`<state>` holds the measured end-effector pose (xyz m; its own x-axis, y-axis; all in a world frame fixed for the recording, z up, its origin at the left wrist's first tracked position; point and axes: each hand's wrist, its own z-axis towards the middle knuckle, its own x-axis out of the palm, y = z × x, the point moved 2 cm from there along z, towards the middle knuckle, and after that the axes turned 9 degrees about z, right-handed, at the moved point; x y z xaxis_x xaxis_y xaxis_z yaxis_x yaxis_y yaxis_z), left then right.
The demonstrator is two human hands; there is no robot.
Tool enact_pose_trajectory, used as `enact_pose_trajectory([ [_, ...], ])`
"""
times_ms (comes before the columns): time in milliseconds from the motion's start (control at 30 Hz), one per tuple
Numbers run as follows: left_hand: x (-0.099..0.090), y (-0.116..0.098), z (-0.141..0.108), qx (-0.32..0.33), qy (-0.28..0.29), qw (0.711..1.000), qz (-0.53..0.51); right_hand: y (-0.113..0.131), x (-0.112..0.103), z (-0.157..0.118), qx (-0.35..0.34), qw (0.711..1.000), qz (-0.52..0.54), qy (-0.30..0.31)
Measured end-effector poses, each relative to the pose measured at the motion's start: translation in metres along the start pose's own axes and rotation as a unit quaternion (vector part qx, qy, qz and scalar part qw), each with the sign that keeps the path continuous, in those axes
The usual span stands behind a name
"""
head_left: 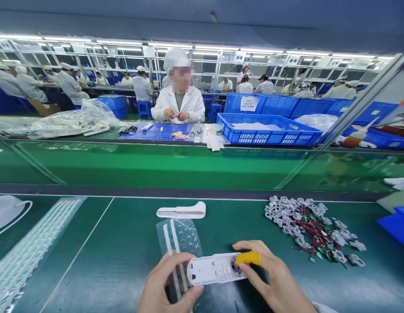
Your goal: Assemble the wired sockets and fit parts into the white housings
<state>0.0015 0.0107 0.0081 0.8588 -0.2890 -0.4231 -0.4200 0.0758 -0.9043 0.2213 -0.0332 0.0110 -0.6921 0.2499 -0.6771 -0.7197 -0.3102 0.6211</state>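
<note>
A long white plastic housing [206, 269] lies across my two hands above the green worktop. My left hand [169, 282] is closed on its left end, thumb below and fingers above. At the other end is my right hand [267, 274], a yellow finger cot [250, 258] on its index finger. That fingertip presses on a small dark round part [235, 265] inside the housing, and the thumb is by the lower edge. Partly behind my left hand lies a clear sheet [189, 237] with round clear stickers and white strips. Beyond it rests another white housing piece [182, 211].
A heap of grey ring-shaped parts with red wires [311, 230] lies at right, near a blue bin [395, 226]. Long sticker strips [35, 243] and a white part [8, 213] are at left. Past a green partition [156, 167], a co-worker [179, 102] sits near a blue crate [270, 137].
</note>
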Motion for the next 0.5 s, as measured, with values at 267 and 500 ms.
enact_pose_trajectory([
  [267, -0.004, 0.007, 0.001, 0.01, 0.025, 0.999, 0.046, -0.008, 0.004, -0.014, -0.106, 0.988, -0.104, 0.04],
  [500, -0.007, 0.015, 0.002, 0.024, 0.056, 0.994, 0.094, -0.005, -0.002, -0.013, -0.102, 0.989, -0.104, -0.01],
])
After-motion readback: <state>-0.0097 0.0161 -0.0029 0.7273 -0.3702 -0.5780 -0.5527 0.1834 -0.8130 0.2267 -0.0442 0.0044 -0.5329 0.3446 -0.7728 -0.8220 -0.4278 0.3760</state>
